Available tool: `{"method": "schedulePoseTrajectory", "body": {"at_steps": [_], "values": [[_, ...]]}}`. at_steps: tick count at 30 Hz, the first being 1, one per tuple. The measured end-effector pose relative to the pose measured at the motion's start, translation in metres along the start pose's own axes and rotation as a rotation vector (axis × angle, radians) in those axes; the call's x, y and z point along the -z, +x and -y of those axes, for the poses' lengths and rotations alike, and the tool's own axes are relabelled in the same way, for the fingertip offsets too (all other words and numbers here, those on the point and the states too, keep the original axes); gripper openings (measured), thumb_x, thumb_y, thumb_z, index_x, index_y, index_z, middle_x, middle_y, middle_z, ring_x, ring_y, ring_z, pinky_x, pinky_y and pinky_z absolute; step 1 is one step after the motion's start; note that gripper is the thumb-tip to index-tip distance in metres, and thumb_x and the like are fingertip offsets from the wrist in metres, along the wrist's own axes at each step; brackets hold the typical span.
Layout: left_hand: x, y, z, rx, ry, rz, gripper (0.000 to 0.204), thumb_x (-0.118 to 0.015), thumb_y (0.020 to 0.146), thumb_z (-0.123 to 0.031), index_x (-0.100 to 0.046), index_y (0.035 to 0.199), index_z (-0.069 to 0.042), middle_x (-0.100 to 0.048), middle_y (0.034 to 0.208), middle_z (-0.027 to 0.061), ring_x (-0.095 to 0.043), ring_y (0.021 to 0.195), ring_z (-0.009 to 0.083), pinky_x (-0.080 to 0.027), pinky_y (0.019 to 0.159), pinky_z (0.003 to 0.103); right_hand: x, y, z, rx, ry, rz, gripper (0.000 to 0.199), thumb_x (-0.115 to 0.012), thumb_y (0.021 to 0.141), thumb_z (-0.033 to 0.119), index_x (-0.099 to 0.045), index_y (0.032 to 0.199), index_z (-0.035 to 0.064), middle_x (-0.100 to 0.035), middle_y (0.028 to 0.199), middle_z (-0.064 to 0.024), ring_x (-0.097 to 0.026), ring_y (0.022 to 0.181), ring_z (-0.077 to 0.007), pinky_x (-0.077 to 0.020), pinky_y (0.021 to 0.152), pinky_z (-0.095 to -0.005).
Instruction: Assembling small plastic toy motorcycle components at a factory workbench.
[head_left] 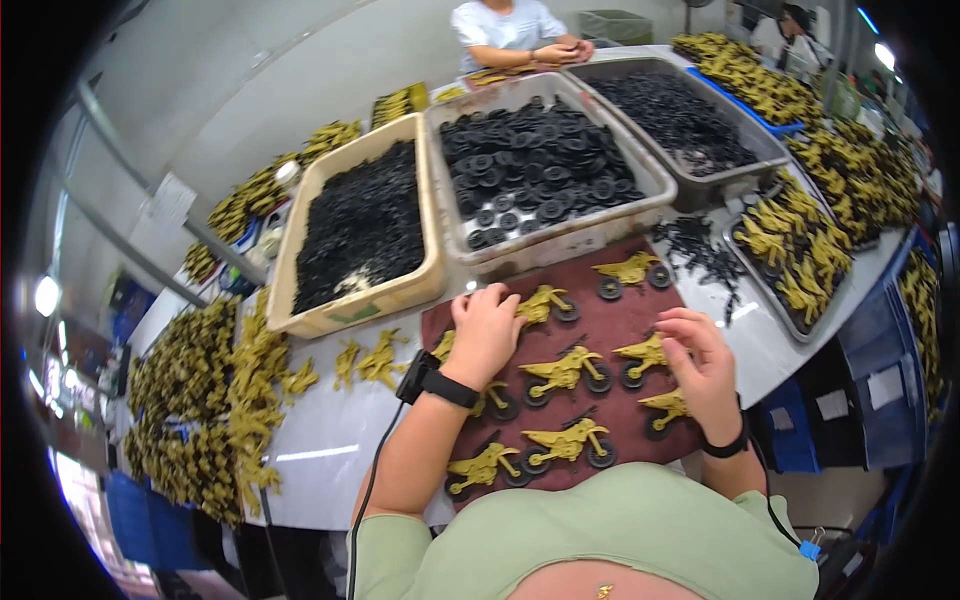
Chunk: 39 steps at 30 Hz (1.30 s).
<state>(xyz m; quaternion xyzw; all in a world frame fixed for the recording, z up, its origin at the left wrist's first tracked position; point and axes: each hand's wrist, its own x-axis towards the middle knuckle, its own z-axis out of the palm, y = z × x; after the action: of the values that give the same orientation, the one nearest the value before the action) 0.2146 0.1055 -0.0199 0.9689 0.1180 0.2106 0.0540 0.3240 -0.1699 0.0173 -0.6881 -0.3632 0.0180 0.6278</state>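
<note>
The left hand [487, 335] lay palm down on the dark red mat [640, 315], its fingers [497, 296] curled together over a yellow toy motorbike [545, 305] whose rear half they hid; whether they pinched it could not be told. The right hand [703, 370] rested with fingers [680, 322] loosely bent over another motorbike [645, 355], covering its tail. Between the fingers lay a third bike [568, 372]. Beyond the left fingertips stood a tan bin [355, 235] of small black parts, a grey bin [545, 165] of black wheels and a darker bin [680, 115] of black pieces. Right of the right fingers, a tray [795, 250] held yellow frames, blurred. The tabletop [320, 450] curved away, its far edge cut off.
</note>
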Motion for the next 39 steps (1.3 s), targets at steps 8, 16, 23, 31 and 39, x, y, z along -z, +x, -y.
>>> {"method": "schedulePoseTrajectory", "body": {"at_steps": [8,16,23,31,39], "values": [[0.063,-0.071,0.105,0.362,0.199,0.144,0.025,-0.062,0.08,-0.01,-0.068,0.104,-0.011,-0.065,0.103,0.0097,-0.06,0.099,0.0313,-0.049,0.081,0.045,0.003,0.004,-0.012,-0.05,0.021,0.024,0.013,-0.058,0.091,0.002,-0.066,0.101,-0.0002,-0.061,0.108,-0.0104,-0.058,0.094,-0.0152,-0.0472,0.078,-0.0256],[0.066,-0.078,0.134,0.664,0.169,0.281,0.046,-0.076,0.07,-0.032,-0.068,0.106,-0.006,-0.069,0.099,0.0168,-0.064,0.095,0.0335,-0.047,0.086,0.047,-0.001,0.003,-0.004,-0.01,-0.008,0.058,0.013,-0.059,0.089,0.002,-0.066,0.1,-0.0009,-0.063,0.105,-0.0101,-0.06,0.089,-0.0162,-0.0483,0.076,-0.0262],[0.066,-0.09,0.147,0.478,0.173,0.098,0.048,-0.07,0.073,-0.016,-0.057,0.116,0.002,-0.059,0.102,0.0248,-0.057,0.098,0.0404,-0.047,0.084,0.047,0.029,0.006,-0.011,-0.028,0.049,-0.035,0.013,-0.058,0.09,0.001,-0.066,0.1,-0.0014,-0.062,0.105,-0.0097,-0.061,0.088,-0.0135,-0.0487,0.075,-0.024],[0.115,-0.063,0.085,0.469,-0.043,0.018,0.055,-0.07,0.076,-0.012,-0.048,0.124,0.006,-0.053,0.096,0.0195,-0.054,0.091,0.0358,-0.045,0.08,0.039,0.085,0.04,-0.044,-0.07,-0.067,-0.22,0.014,-0.059,0.092,0.007,-0.065,0.102,-0.0011,-0.061,0.093,-0.0036,-0.058,0.076,-0.0075,-0.0452,0.068,-0.0209],[0.089,0.005,-0.03,0.216,-0.373,0.226,0.067,-0.059,0.082,-0.006,-0.032,0.142,0.004,-0.048,0.099,0.0132,-0.052,0.088,0.0227,-0.044,0.082,0.03,0.081,0.043,-0.085,-0.051,-0.274,-0.23,0.011,-0.061,0.088,0.008,-0.066,0.096,0.0009,-0.064,0.093,-0.0106,-0.061,0.078,-0.0201,-0.049,0.066,-0.0288]]}}
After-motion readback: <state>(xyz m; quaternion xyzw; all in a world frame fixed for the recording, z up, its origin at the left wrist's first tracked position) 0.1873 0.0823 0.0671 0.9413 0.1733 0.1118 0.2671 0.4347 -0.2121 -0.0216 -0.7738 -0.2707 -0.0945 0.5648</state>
